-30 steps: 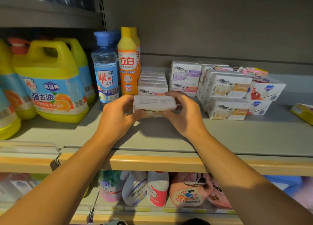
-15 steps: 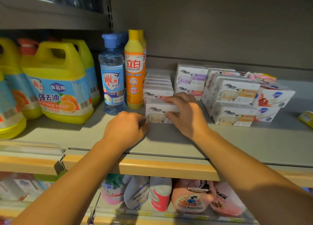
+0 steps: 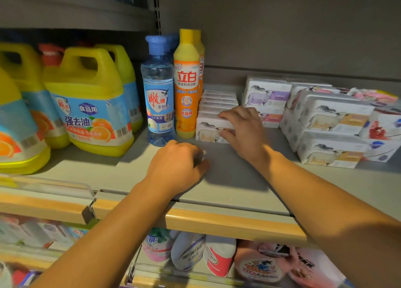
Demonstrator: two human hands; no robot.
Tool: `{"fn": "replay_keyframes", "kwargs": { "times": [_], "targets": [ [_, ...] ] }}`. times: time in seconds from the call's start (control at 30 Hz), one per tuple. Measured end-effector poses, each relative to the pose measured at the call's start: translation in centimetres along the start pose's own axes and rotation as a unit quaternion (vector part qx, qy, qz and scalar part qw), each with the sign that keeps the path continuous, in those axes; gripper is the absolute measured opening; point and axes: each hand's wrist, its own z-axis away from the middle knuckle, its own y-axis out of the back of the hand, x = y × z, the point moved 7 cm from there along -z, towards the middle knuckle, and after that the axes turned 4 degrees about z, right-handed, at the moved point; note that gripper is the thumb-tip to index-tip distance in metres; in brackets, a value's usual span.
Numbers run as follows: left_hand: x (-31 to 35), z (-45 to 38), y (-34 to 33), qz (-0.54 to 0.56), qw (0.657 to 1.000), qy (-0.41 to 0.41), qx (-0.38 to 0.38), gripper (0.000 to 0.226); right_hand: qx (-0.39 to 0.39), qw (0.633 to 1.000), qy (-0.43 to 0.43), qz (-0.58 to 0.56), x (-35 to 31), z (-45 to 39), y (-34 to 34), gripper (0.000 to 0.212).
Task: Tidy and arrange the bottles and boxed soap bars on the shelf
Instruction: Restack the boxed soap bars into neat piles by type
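Gripping the front soap box (image 3: pixel 209 129) with fingers over its top and thumb on its printed face, the right hand (image 3: pixel 243 127) seems to be seating it at the head of a row of matching white boxes (image 3: pixel 219 99) that runs back toward the shelf wall. That box stands just right of the orange dish-soap bottle (image 3: pixel 187 86), label outward, probably so the row reads from the aisle. The left hand (image 3: pixel 178 166) rests on the shelf (image 3: pixel 238 179) in front of the orange bottle, fingers curled under and holding nothing, likely bracing the reach. A blue-capped clear bottle (image 3: pixel 157 92) stands just left of the orange one, with yellow jugs (image 3: pixel 89 101) farther left. Well to the right of the orange bottle, stacked sheep-print soap boxes (image 3: pixel 329 123) sit askew and, judging by the task, need squaring.
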Motion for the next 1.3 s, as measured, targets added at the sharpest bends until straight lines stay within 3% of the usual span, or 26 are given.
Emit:
{"fn": "replay_keyframes", "kwargs": {
  "times": [0.6,0.77,0.93,1.13,1.3],
  "targets": [
    [0.2,0.1,0.3,0.003,1.0,-0.003,0.007,0.037,0.003,1.0,0.008,-0.025,-0.4,0.4,0.6,0.042],
    [0.0,-0.2,0.2,0.027,1.0,0.009,-0.004,0.037,0.024,0.994,-0.081,-0.075,2.5,-0.3,2.7,0.042],
    [-1.4,-0.7,1.0,0.156,0.984,0.079,0.019,0.027,0.045,0.99,-0.133,0.013,6.8,-3.9,5.0,0.054],
    [-2.0,-0.7,1.5,0.197,0.973,0.107,0.053,0.022,-0.109,0.957,-0.174,0.206,10.4,-7.0,3.4,0.068],
    [-1.9,-0.8,1.1,0.188,0.976,0.105,0.031,0.025,-0.046,0.953,-0.161,0.254,10.0,-7.1,4.3,0.056]
  ]
}}
